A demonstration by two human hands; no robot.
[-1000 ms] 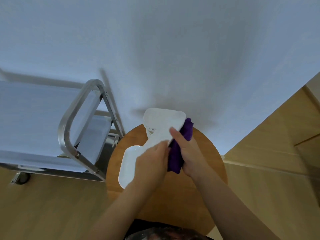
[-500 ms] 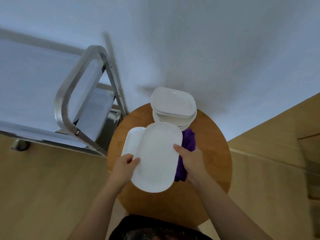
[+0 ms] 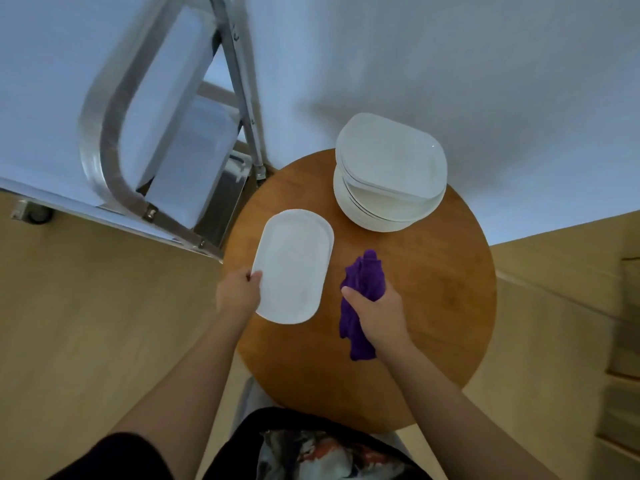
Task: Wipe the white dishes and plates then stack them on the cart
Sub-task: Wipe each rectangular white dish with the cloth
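The oval white plate lies flat on the left part of the round wooden bench, face up, with its near-left edge pinched by the left hand, whose fingers curl round the rim. To its right, apart from the plate, the right hand is closed round a bunched purple cloth, the loose end of which hangs down toward the person. Behind both, at the far edge of the bench, stands a stack of white dishes, the upper ones squarish and set slightly askew on rounder ones beneath. Off the left side stands the steel cart, its curved handle near and its shelves seemingly covered in white; whether any dishes are on it already I cannot tell from this angle.

The step in hand looks like getting this plate wiped and over to the cart. To do it well, keep the left hand's pinch firm on the rim so the plate does not skate on the smooth wood, and bring the cloth across in long strokes along the oval, reaching the raised border. For the carry, slide the fingers further under the plate before lifting, as a rim pinch alone may let it tip. Pass it clear of the cart handle, and lay it down flat and square, so later plates sit steadily on it
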